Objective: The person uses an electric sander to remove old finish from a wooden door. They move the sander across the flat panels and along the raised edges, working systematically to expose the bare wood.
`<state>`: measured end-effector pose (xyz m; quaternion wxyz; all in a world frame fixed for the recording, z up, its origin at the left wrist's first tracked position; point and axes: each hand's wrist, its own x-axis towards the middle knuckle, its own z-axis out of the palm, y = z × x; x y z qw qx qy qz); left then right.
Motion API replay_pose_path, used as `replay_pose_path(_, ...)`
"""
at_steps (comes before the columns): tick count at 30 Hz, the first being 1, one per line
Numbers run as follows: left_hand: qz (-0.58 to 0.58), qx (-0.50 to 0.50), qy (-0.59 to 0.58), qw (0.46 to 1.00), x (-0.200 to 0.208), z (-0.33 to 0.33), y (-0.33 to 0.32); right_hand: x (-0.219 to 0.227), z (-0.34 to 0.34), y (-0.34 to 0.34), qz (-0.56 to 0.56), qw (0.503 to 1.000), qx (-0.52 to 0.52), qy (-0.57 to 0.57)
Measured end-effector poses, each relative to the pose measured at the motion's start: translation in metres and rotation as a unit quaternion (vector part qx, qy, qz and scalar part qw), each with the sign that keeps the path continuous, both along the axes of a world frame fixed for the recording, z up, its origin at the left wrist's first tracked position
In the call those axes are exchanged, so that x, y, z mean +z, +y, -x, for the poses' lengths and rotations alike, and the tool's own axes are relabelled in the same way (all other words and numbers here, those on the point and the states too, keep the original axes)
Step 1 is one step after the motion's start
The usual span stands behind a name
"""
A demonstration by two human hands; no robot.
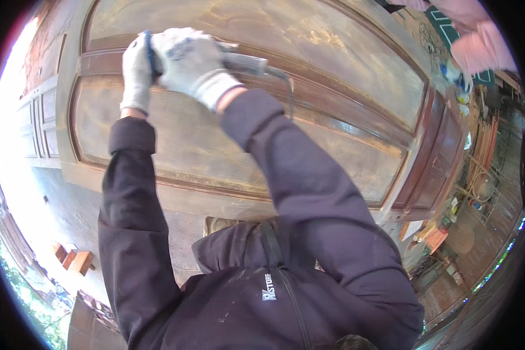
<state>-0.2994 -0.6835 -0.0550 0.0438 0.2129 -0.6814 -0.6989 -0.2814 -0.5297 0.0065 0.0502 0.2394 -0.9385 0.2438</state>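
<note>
A large brown panelled wooden door (pixel 216 134) lies flat in front of me, its panels streaked with pale dust. Both my hands wear whitish knit gloves and are at the door's far left part, over the raised rail between two panels. My right hand (pixel 189 61) is wrapped round a corded power sander (pixel 248 63); its grey body sticks out to the right of the glove. From its end a dark cord (pixel 290 87) hangs toward my right forearm. My left hand (pixel 136 73) grips the tool's front end by a dark blue part. The sander's underside is hidden.
At the top right is another person's pink clothing (pixel 481 49). Thin wooden strips (pixel 484 137) and clutter lie on the right. Small wood blocks (pixel 79 262) sit on the floor at lower left. Another panelled piece (pixel 38 122) stands at the left, in bright light.
</note>
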Motion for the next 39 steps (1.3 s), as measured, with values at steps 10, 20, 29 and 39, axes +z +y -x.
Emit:
replay_pose_path(10,0.234,-0.059,0.012,0.97,0.021,-0.032,0.126,-0.005,-0.035,0.108,0.055,0.998,-0.019,0.029)
replay_pose_path(20,0.171,-0.122,-0.049,0.976,0.053,-0.11,0.368,0.012,-0.122,0.335,-0.032,0.995,-0.093,0.0)
replay_pose_path(29,0.132,-0.155,-0.027,0.979,0.047,-0.097,0.328,0.011,-0.113,0.292,-0.016,0.994,-0.108,0.023)
replay_pose_path(39,0.121,-0.129,-0.001,0.984,0.049,-0.01,0.083,0.0,-0.016,0.061,-0.012,0.996,-0.072,0.047)
